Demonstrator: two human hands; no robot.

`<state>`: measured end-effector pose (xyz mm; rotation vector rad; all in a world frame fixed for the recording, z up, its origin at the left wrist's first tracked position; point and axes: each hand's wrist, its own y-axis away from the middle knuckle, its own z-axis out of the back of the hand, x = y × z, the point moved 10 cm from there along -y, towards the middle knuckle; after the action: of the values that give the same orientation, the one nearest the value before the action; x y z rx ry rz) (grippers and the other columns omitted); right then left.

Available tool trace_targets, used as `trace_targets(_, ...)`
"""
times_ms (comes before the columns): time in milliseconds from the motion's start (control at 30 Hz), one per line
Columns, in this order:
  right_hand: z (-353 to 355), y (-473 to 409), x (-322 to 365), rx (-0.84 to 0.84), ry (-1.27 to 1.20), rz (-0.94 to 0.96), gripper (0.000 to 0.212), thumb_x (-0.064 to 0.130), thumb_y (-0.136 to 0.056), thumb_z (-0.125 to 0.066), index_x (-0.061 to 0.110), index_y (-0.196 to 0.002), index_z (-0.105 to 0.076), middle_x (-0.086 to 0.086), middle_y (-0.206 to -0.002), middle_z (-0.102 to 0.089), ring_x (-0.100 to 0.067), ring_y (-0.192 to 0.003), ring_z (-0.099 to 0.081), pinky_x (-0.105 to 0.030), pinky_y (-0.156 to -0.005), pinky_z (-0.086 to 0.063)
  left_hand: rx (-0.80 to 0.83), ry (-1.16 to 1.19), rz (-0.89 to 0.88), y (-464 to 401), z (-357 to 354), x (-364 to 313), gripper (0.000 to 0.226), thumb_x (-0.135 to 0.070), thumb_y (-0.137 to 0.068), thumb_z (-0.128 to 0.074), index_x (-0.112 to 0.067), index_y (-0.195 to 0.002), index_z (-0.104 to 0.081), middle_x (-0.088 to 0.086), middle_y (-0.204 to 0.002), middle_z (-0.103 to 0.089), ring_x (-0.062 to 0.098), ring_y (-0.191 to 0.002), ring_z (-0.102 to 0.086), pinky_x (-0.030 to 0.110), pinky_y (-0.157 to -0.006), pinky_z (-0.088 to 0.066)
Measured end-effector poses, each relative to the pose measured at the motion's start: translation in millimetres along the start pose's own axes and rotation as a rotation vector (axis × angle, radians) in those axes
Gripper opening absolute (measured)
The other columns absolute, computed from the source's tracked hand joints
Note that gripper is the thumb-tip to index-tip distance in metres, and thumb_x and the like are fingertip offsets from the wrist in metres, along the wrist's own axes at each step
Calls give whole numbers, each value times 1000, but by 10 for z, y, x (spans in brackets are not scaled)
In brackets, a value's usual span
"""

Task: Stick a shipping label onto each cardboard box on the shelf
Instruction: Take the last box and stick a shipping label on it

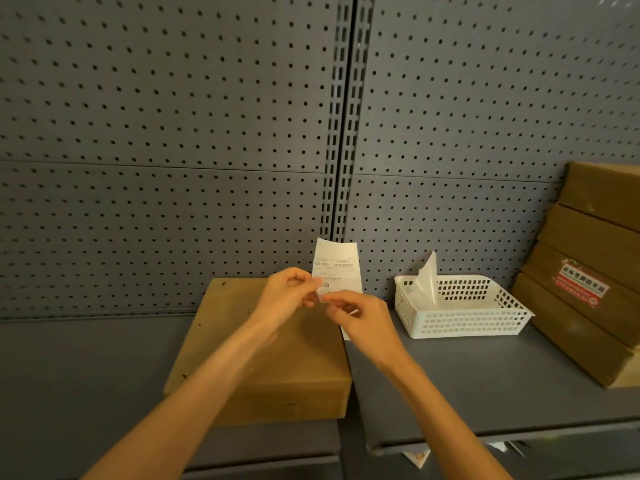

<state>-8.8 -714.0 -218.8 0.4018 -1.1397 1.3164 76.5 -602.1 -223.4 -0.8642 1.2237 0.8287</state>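
Peeling a label over the box

Both hands, left hand [289,292] and right hand [360,315], pinch the label [337,268] at its bottom edge, above the box [263,362]. It looks thin, light and bendy, so hold the corners.

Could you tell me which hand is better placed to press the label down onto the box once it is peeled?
Probably the left hand: it pinches the label directly above the box, whereas the right hand sits off its right edge.

Shipping label [337,268]: I see printed lines and barcode, too blurred to read. Red sticker [581,287] on stacked cardboard box [588,306] (white characters, illegible to me).
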Motion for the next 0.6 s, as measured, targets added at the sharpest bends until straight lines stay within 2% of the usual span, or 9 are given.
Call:
trace_targets(167,192,-35,-30,-143,-43,-56,18,12,-90,-59,22,-102,-69,10,-85,-69,-13,-75,-64,-18,-66,-53,-59,39,16,8,207,-42,16,-13,-92,-57,-1,-100,-63,4,-97,-72,17,-89,-69,18,-68,-55)
trace_targets(300,410,-60,-38,-325,-41,-89,13,23,-90,-63,22,-103,-59,9,-85,-63,-7,-77,-60,-14,-63,-47,-52,23,18,26,316,-70,16,-14,-93,-57,-3,-100,-64,2,-98,-72,16,-90,-69,19,-70,-55)
trace_targets(400,299,-126,-66,-240,-7,-142,17,32,-89,-64,20,-99,-58,4,-87,-64,-6,-79,-60,-20,-68,-48,-37,32,23,52,369,-58,16,-13,-92,-57,-1,-100,-64,3,-99,-73,17,-89,-69,21,-71,-55)
trace_targets(500,161,-123,-90,-185,8,-163,18,28,-90,-63,15,-77,-60,-5,-80,-68,-13,-68,-59,-24,-61,-46,-46,10,23,88,461,-27,16,-14,-92,-58,-1,-99,-64,2,-98,-73,18,-89,-69,21,-71,-56)
trace_targets(600,39,-105,-112,-146,4,-175,20,24,-90,-63,15,-73,-58,-4,-78,-68,-13,-70,-61,-18,-60,-46,-60,-21,43,105,588,52,16,-13,-91,-59,0,-98,-64,4,-97,-73,16,-84,-69,17,-66,-55)
